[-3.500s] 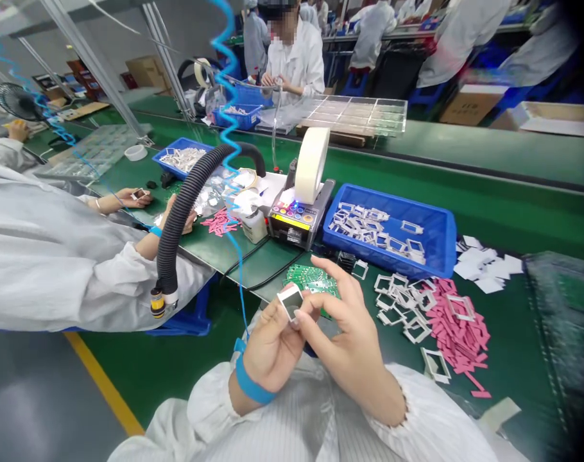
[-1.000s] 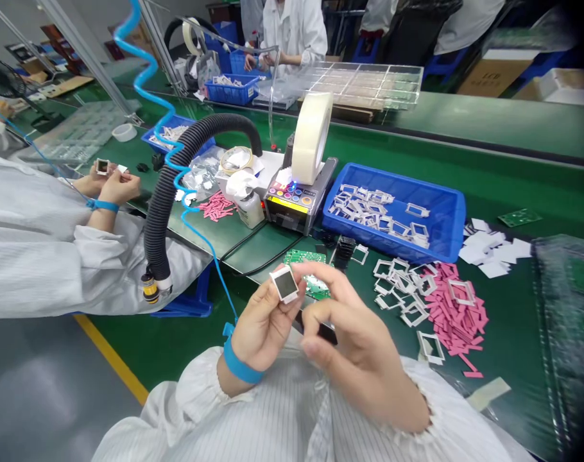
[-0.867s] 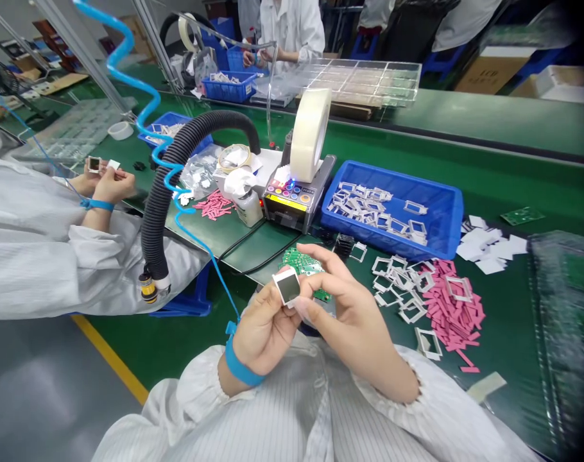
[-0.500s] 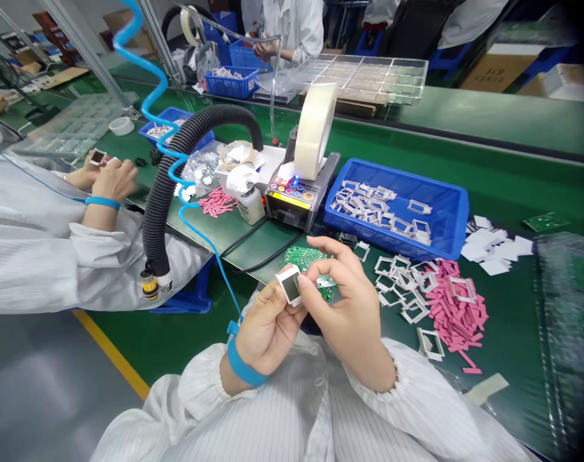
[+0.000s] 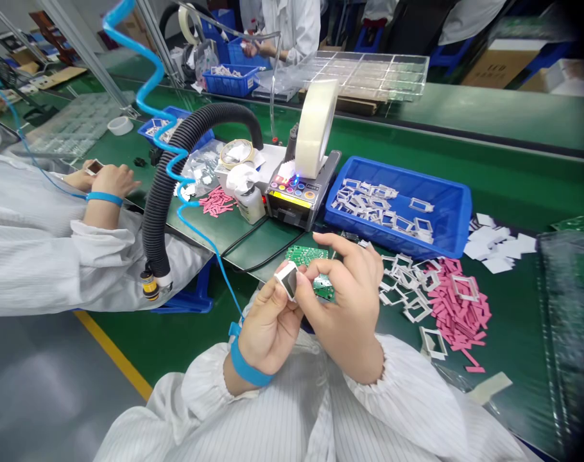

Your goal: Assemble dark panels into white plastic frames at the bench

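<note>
Between my two hands is a small LCD screen in a white frame (image 5: 288,281), its dark face tilted toward me. My left hand (image 5: 267,324) grips its left and lower side between thumb and fingers. At its right edge, my right hand (image 5: 343,298) has thumb and index finger pinched together, touching the dark face; whether they hold something thin is hidden. Green circuit boards (image 5: 307,255) lie on the bench just behind my hands. To the right are loose white frames (image 5: 412,285) and a heap of pink strips (image 5: 458,314).
A blue bin (image 5: 446,212) of white frames stands behind my right hand. Left of it is a tape dispenser (image 5: 292,202) with a big roll (image 5: 314,131). A black hose (image 5: 154,212) and a coiled blue cord (image 5: 176,154) hang on the left, near a co-worker's hand (image 5: 110,183).
The framed screen has tilted slightly in my left hand. My right hand has shifted a little to the left, its fingers still at the screen's edge. The co-worker's hands have lowered.
</note>
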{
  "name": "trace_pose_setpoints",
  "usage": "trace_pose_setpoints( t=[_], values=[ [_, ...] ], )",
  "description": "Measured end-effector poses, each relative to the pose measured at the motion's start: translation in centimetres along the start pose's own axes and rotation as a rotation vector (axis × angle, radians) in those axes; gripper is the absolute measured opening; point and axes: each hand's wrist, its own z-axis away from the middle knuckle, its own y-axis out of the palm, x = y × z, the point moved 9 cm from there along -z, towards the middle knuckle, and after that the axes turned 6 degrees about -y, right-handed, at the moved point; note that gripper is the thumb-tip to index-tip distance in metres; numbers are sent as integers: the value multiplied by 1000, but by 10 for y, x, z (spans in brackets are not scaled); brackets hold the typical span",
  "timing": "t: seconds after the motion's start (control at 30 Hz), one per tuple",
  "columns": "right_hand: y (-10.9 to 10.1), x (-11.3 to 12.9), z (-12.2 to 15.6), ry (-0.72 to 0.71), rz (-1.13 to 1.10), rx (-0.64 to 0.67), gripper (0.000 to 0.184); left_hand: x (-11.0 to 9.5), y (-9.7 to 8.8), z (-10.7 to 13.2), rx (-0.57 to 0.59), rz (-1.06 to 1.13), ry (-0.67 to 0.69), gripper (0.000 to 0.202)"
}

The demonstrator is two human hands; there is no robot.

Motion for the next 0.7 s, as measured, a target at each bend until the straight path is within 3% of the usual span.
trace_pose_setpoints(
  t=[0.2,0.43,0.6,0.7],
  values=[
    [0,3,1,-24,72,-13,18,1,6,-2,39,11,-20,28],
    [-10,6,1,-26,-5,-44,16,0,3,0,9,13,-9,25],
    [-7,2,-5,39,-195,71,15,0,1,-2,4,33,-6,21],
    [-3,0,-5,51,-172,93,15,0,-1,-1,-1,7,5,23]
  ],
)
